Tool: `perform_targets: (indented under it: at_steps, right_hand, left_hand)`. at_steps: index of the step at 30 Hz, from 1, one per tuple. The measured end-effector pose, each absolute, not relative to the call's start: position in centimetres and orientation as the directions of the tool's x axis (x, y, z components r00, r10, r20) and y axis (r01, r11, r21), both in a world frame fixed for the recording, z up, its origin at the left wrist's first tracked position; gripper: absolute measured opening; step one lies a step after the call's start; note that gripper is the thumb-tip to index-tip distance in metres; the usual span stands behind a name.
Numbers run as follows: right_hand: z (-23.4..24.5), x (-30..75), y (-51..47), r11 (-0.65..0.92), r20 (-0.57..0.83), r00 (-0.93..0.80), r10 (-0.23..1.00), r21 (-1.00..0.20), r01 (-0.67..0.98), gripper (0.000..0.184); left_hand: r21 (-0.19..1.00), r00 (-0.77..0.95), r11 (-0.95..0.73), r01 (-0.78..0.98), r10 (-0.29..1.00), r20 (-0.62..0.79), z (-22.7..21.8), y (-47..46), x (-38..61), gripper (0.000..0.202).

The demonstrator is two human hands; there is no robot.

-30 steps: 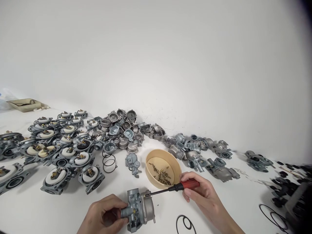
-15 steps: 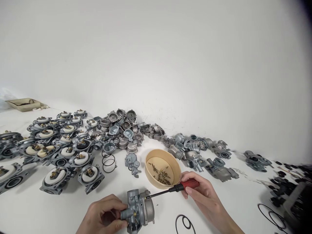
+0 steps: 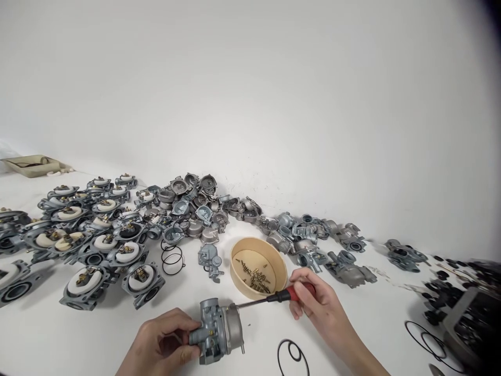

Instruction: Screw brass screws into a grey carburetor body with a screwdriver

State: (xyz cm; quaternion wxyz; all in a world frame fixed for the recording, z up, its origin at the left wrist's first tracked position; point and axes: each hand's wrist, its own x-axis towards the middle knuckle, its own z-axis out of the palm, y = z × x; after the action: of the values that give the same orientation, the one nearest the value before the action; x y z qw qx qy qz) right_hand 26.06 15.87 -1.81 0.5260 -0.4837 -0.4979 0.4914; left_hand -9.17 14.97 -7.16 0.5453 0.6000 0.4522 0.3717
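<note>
My left hand [image 3: 164, 342] grips a grey metal carburetor [image 3: 219, 329] near the front edge of the white table. My right hand [image 3: 321, 308] is wrapped round the red handle of a screwdriver [image 3: 279, 296]. The screwdriver's dark shaft points left, and its tip touches the top of the carburetor's bowl. Just behind the screwdriver stands a round tan bowl [image 3: 238, 253] with several small brass screws in it.
Rows of carburetor bodies with white floats [image 3: 97, 243] fill the left. A heap of grey float bowls [image 3: 191, 206] and more carburetors [image 3: 324, 245] line the wall. Black O-rings [image 3: 291, 355] lie near my right wrist, others [image 3: 171, 258] left of the bowl. Dark parts [image 3: 465, 308] crowd the right edge.
The view has shifted slightly, so everything sits a little lower-left to upper in frame. My hands, the carburetor and the screwdriver keep the same grip and contact.
</note>
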Motion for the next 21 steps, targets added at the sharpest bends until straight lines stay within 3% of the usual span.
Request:
perform_targets:
  at_steps: [9, 21]
  right_hand:
    - [-2.86, 26.05, 16.03, 0.043, 0.045, -0.027, 0.999, -0.997, -0.06, 0.041]
    - [-2.39, 26.64, 16.22, 0.049, 0.046, 0.089, 0.995, -0.998, -0.036, 0.041]
  left_hand:
    - [0.997, 0.308, -0.006, 0.08, 0.951, -0.019, -7.51, 14.94, -9.11, 0.033]
    - [0.996, 0.313, -0.008, 0.092, 0.95, -0.021, -7.14, 15.11, -9.04, 0.032]
